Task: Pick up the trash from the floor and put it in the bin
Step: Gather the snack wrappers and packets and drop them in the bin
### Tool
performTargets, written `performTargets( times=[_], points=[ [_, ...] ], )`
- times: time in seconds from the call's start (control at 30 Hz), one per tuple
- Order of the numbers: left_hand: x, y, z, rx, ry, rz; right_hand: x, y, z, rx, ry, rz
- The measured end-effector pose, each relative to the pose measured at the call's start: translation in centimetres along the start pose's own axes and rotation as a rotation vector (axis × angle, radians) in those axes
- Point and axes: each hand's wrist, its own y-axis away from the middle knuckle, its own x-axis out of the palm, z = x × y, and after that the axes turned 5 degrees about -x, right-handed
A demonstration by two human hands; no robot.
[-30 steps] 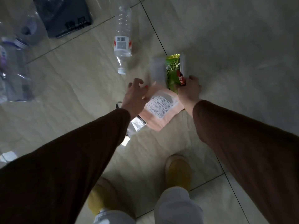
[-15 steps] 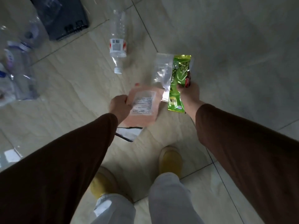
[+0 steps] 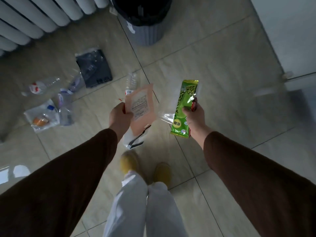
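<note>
Bin (image 3: 145, 34) top cropped; left hand (image 3: 119, 117) grips pink packet (image 3: 141, 106), right hand (image 3: 195, 117) green wrapper (image 3: 183, 106); tiled floor (image 3: 213, 69), radiator (image 3: 34, 19).

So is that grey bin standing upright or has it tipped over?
Upright. The grey bin stands on the floor tiles with its open, black-lined mouth facing up. Whether anything is inside, I cannot tell; the interior is dark.

We see the grey ribbed bin (image 3: 145, 34), black-lined, upright. Nearer than the bin: a held pink packet (image 3: 141, 109), a held green wrapper (image 3: 183, 108), floor-lying bottles (image 3: 40, 86).
</note>
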Motion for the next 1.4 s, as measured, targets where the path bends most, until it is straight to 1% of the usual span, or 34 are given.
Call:
performTargets(
  times=[0.23, 0.37, 0.47, 0.63, 0.77, 0.9, 1.0, 1.1, 1.17, 1.2, 1.3, 1.33, 1.4],
  points=[
    [-3.3, -0.5, -8.3, 0.02, 0.115, -0.043, 0.2, -0.4, 9.3, 0.009, -0.025, -0.007],
    [-4.7, -2.1, -13.7, 0.061, 0.174, -0.069, 0.9, -2.2, 14.3, -0.012, -0.023, 0.001],
    [-5.1, -3.9, -18.1, 0.078, 0.192, -0.115, 1.8, -4.7, 18.3, -0.034, -0.022, 0.015],
    [-5.7, -7.8, -25.6, 0.053, 0.23, -0.233, 3.3, -10.3, 25.4, -0.083, 0.01, 0.098],
    [-6.7, -11.2, -31.7, 0.056, 0.239, -0.294, 4.3, -14.6, 31.1, -0.131, 0.038, 0.132],
    [-7.9, -14.6, -37.3, 0.081, 0.352, -0.369, 6.7, -18.1, 36.2, -0.188, 0.064, 0.163],
    [-8.2, -17.4, -40.2, 0.1, 0.397, -0.422, 9.2, -20.6, 39.0, -0.219, 0.091, 0.146],
    [-7.9, -20.2, -41.1, 0.123, 0.384, -0.45, 11.8, -23.0, 40.5, -0.25, 0.193, 0.119],
    [-7.2, -22.1, -40.3, 0.127, 0.355, -0.407, 13.3, -24.4, 40.6, -0.248, 0.263, 0.128],
    [-6.7, -23.0, -39.8, 0.121, 0.357, -0.348, 13.9, -25.1, 40.5, -0.244, 0.283, 0.136],
    [-5.1, -24.8, -37.5, 0.071, 0.37, -0.105, 15.7, -27.0, 39.8, -0.201, 0.356, 0.153],
    [-4.7, -25.3, -36.6, 0.046, 0.358, -0.052, 16.2, -27.6, 39.6, -0.182, 0.381, 0.16],
    [-4.3, -26.2, -35.0, -0.011, 0.325, -0.004, 17.3, -28.7, 39.1, -0.144, 0.427, 0.192]
  ],
)
